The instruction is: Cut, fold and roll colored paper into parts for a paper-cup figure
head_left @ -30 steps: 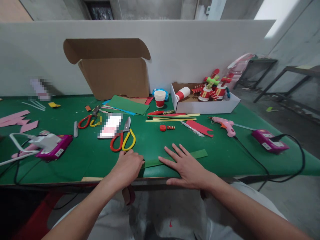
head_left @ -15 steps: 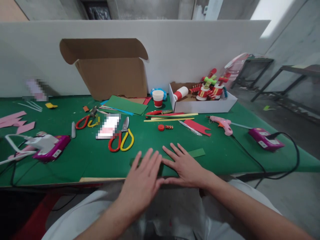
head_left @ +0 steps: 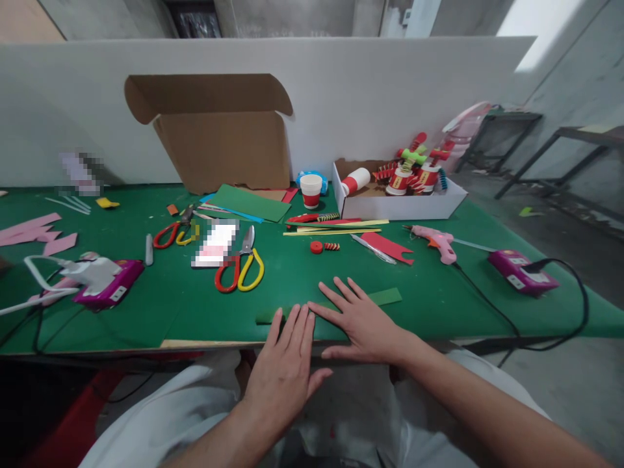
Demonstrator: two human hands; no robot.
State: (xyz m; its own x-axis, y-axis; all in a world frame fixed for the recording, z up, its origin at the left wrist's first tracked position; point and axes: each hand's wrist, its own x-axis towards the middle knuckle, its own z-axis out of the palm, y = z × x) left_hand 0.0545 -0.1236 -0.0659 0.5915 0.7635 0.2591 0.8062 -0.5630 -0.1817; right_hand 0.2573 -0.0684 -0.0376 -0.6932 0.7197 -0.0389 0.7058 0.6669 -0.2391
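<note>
The right hand [head_left: 363, 322] lies flat with its fingers spread, pressing down on a green paper strip [head_left: 385, 297] that runs along the near edge of the green table [head_left: 429, 305]. The left hand [head_left: 287, 367] is open too, fingers straight and close together, its fingertips touching the left part of the strip at the table edge. Just beyond the strip, to the left, lie red and yellow scissors [head_left: 240, 268]. Farther right, a pink glue gun [head_left: 439, 242] rests near a white box [head_left: 400, 207] of paper cups.
</note>
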